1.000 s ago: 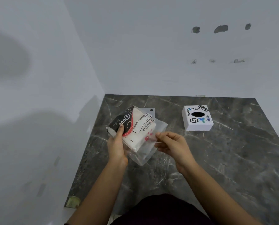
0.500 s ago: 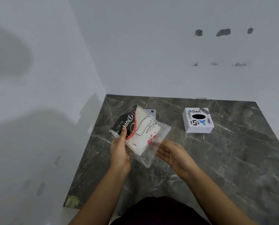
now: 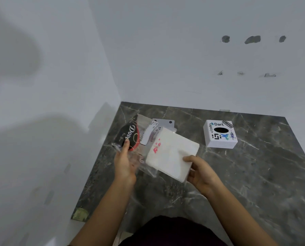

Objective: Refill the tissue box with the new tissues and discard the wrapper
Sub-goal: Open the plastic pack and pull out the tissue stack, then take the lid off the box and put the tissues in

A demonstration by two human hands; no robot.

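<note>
A white stack of tissues sticks halfway out of a clear plastic wrapper with a black and red printed end. My left hand grips the wrapper at its printed end, thumb on top. My right hand pinches the stack's near right corner, above the counter. The white square tissue box, stickered and with a dark oval hole on top, stands on the counter to the right, apart from both hands.
The dark marble counter runs into a corner of white walls at the left and back. A small grey card with a hole lies behind the wrapper. The counter's front left corner is chipped.
My right hand took hold of the tissue stack and drew it rightward, mostly out of the wrapper. My left hand kept its grip on the wrapper's printed end.
</note>
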